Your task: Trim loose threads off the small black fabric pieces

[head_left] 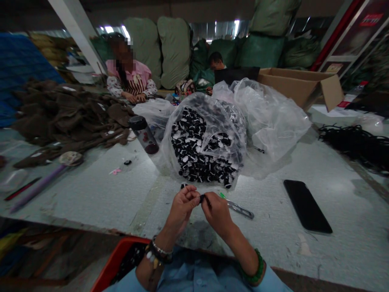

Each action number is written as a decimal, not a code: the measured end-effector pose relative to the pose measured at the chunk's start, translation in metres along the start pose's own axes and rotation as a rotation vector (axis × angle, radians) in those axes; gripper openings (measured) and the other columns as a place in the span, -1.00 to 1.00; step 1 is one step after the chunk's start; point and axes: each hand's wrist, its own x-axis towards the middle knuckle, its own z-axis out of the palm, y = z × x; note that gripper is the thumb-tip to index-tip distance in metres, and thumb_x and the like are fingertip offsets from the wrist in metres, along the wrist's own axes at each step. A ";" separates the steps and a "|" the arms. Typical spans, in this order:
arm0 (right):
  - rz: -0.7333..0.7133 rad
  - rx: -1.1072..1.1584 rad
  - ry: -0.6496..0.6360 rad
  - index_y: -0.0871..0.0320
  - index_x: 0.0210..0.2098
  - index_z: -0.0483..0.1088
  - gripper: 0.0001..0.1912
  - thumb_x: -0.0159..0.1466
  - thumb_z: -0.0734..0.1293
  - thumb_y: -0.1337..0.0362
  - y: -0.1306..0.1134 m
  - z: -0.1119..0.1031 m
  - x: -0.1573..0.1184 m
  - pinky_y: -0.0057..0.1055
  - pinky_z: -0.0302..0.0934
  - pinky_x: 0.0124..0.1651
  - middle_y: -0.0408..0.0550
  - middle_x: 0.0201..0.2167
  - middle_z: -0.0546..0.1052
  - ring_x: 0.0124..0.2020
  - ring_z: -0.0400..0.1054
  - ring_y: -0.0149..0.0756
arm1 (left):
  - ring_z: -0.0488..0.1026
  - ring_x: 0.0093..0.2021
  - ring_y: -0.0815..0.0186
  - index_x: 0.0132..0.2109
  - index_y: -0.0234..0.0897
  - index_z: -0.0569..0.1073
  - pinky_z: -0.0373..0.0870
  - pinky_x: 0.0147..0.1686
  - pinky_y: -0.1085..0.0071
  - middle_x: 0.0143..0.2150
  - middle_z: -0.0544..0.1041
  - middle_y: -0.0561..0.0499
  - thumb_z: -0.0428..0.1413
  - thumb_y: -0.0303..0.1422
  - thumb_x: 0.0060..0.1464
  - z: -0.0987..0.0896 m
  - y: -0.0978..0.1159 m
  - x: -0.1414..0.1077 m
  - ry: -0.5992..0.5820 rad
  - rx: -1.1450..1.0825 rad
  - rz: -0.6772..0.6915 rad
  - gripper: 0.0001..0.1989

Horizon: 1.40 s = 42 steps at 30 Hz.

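Between the fingertips of both hands is a small black piece (202, 198), too small to make out in detail. My left hand (182, 205) pinches one side of it, and my right hand (216, 211) is closed on the other side. Just beyond them stands a clear plastic bag (168, 150), its mouth open toward me, filled with small black-and-white pieces (200, 150) of the same size. A grey cutter-like tool (241, 210) with a green bit at its end lies beside my right hand.
A phone (307, 207) lies at the right, black cords (358, 140) behind it. A tumbler (144, 136), a purple-handled stick (42, 184) and a brown garment pile (73, 109) are at left. Below the table edge sits an orange bin (114, 257). Two people (130, 77) sit across the table.
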 end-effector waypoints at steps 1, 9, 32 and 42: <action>0.024 0.052 0.020 0.21 -0.52 0.28 -0.85 0.10 0.11 0.39 0.000 0.002 -0.001 -0.48 0.06 -0.43 -0.12 -0.59 0.31 -0.54 0.18 -0.42 | 0.31 -0.50 0.49 -0.27 -0.32 0.26 0.20 -0.43 0.54 -0.52 0.38 0.12 0.15 -0.51 -0.25 -0.001 0.001 0.001 -0.027 0.002 -0.025 -0.68; 0.510 1.008 0.063 0.20 -0.52 0.28 -0.93 0.05 0.23 0.33 0.011 0.015 -0.002 -0.62 -0.14 -0.71 -0.28 -0.70 0.19 -0.75 -0.04 -0.60 | 0.30 -0.48 0.50 -0.37 -0.29 0.22 0.20 -0.41 0.56 -0.53 0.36 0.14 0.12 -0.56 -0.21 0.003 -0.007 -0.001 -0.001 0.021 0.052 -0.76; 0.574 1.393 -0.114 0.24 -0.61 0.26 -0.83 0.05 0.29 0.30 0.016 0.016 -0.002 -0.66 -0.29 -0.76 -0.32 -0.82 0.13 -0.81 -0.16 -0.66 | 0.33 -0.55 0.49 -0.26 -0.26 0.23 0.22 -0.50 0.58 -0.55 0.36 0.15 0.14 -0.47 -0.20 0.001 0.000 -0.002 0.035 -0.174 -0.181 -0.69; 0.591 1.570 -0.261 0.24 -0.58 0.28 -0.88 -0.01 0.33 0.35 0.022 0.014 -0.008 -0.69 -0.32 -0.76 -0.34 -0.80 0.07 -0.77 -0.19 -0.66 | 0.23 -0.62 0.53 -0.30 -0.26 0.19 0.10 -0.63 0.63 -0.61 0.27 0.18 0.10 -0.45 -0.15 0.003 0.004 -0.001 -0.040 -0.031 -0.158 -0.76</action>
